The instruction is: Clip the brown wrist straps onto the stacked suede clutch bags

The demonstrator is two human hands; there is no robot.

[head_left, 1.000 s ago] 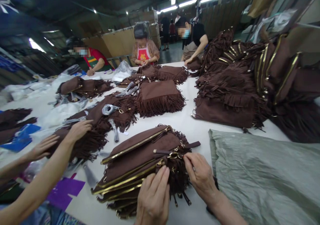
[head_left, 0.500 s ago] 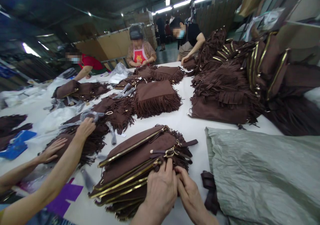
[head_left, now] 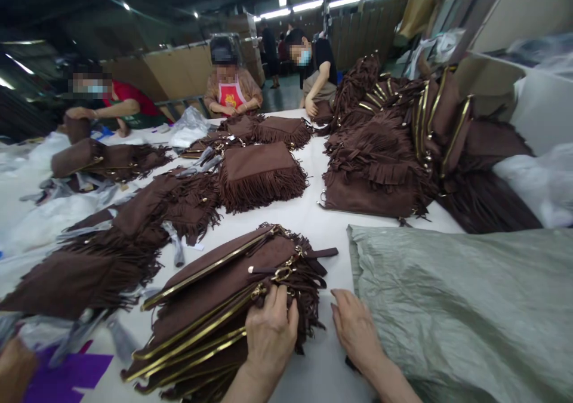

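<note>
A stack of brown suede fringed bags [head_left: 215, 295] with gold zippers lies in front of me on the white table [head_left: 313, 212]. My left hand [head_left: 271, 334] rests on the stack's near right corner, fingers curled over the fringe and zipper end. My right hand [head_left: 356, 328] lies flat on the table just right of the stack, fingers stretched out, holding nothing. A small brown strap [head_left: 320, 252] pokes out from the top bag.
A grey-green woven sack [head_left: 461, 307] covers the table at right. More fringed bags [head_left: 262, 173] lie in piles across the table, with a tall heap [head_left: 403, 140] at the right. Three masked people work at the far end. Purple paper [head_left: 67, 379] lies at the near left.
My right hand has left the bag stack and now lies flat on the table beside it. The neighbour's arms at the left have withdrawn from view. The camera has shifted right.
</note>
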